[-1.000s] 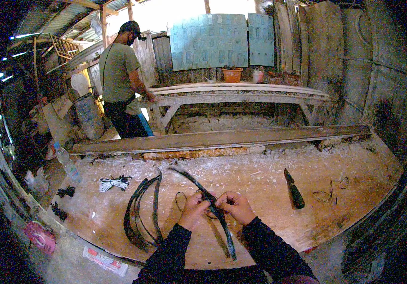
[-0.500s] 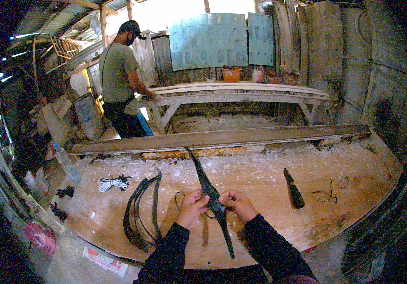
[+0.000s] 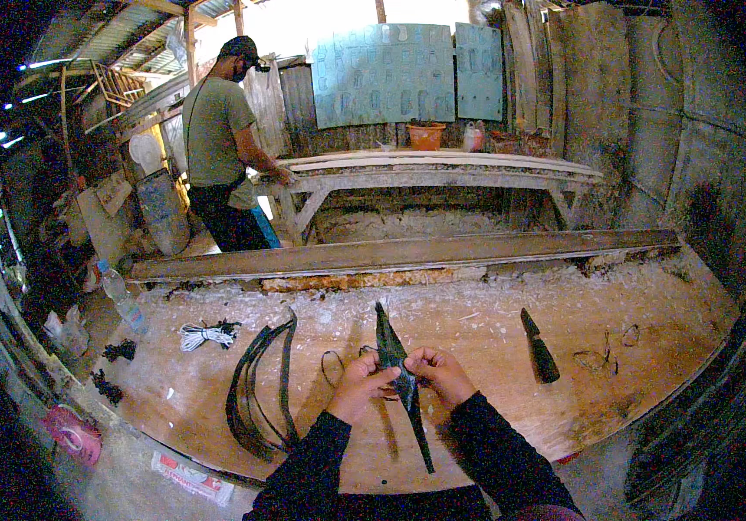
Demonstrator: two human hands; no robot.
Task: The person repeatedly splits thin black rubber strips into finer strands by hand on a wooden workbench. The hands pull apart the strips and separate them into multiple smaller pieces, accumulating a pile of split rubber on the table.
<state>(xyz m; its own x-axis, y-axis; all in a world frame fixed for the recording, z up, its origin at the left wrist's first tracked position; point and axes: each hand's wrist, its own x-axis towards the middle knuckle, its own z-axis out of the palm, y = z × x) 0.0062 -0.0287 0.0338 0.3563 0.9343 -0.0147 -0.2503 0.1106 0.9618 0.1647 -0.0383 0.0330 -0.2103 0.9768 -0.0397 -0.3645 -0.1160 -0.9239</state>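
Observation:
Between my hands is a long black strap (image 3: 388, 339), broad in the middle and tapering to both ends, held above the wooden tabletop. My left hand (image 3: 358, 388) pinches its broad middle from the left, thumb lying across it. From the other side my right hand (image 3: 444, 377) grips the same part between thumb and fingers. A thin dark cord loop (image 3: 332, 367) shows beside my left hand, partly hidden behind it. Left of my hands lie several curved black strips (image 3: 289, 382). Off to the right rests a dark knife (image 3: 539, 347), its tip pointing away.
A white cord bundle (image 3: 205, 337), dark bundles (image 3: 118, 350) and thin cord loops (image 3: 594, 359) lie on the table. A plastic bottle (image 3: 121, 300) stands at its left edge. A long plank (image 3: 407, 253) runs along the back. Beyond, a person (image 3: 221, 139) stands by a bench (image 3: 442, 180).
The strap's far end has come down and nearer, and swung a little right. My left thumb has moved farther across its middle. The right hand has shifted only slightly.

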